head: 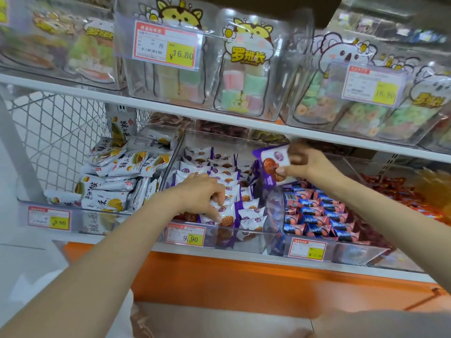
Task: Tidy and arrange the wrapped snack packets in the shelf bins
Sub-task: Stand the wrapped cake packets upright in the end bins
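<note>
Left hand (pixel 200 191) grips a low packet (pixel 226 211); right hand (pixel 308 162), raised, pinches another packet (pixel 269 167).

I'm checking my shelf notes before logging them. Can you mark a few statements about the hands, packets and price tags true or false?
1. The right hand holds a purple-and-white packet above the middle bin. True.
2. Blue-and-pink packets lie in the bin right of the middle one. True.
3. The left hand is among the blue-and-pink packets. False: it is in the middle bin, fingers curled on the purple-and-white packets.
4. The middle bin's price tag reads 16.80. False: it reads 9.90.
</note>
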Demonstrator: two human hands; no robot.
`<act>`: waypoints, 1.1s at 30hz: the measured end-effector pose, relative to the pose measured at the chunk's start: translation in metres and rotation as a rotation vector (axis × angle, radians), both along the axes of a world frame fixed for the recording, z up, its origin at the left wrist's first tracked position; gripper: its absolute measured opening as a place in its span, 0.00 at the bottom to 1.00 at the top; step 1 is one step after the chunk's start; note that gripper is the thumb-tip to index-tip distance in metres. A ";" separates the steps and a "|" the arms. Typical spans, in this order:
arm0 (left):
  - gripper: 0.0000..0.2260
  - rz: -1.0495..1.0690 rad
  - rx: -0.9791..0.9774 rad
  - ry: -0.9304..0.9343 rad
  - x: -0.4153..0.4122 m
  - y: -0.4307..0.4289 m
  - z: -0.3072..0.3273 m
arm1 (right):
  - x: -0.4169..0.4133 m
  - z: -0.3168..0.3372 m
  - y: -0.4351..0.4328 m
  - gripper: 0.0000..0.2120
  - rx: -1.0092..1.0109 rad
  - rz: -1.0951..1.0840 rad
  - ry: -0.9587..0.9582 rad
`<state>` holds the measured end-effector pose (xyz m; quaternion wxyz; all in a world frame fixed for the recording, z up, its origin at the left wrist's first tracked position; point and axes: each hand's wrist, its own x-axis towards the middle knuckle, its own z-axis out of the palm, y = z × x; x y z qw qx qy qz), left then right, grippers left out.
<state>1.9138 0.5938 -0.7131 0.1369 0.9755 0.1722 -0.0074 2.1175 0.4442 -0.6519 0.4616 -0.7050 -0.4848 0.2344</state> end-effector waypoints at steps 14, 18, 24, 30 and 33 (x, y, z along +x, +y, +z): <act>0.15 -0.031 0.052 0.051 0.002 -0.004 -0.006 | -0.041 -0.043 0.033 0.13 -0.773 0.633 -0.903; 0.15 -0.025 0.021 0.040 0.001 -0.002 -0.008 | -0.042 -0.044 0.047 0.08 -0.976 0.654 -0.803; 0.15 -0.020 -0.002 0.033 0.001 -0.002 -0.008 | -0.045 -0.056 0.049 0.14 -0.954 0.587 -0.742; 0.14 -0.018 0.025 0.014 0.001 -0.005 -0.007 | -0.043 -0.066 0.047 0.13 -0.825 0.542 -0.798; 0.15 -0.013 0.025 0.013 0.000 -0.006 -0.006 | -0.045 -0.064 0.046 0.15 -0.870 0.616 -0.817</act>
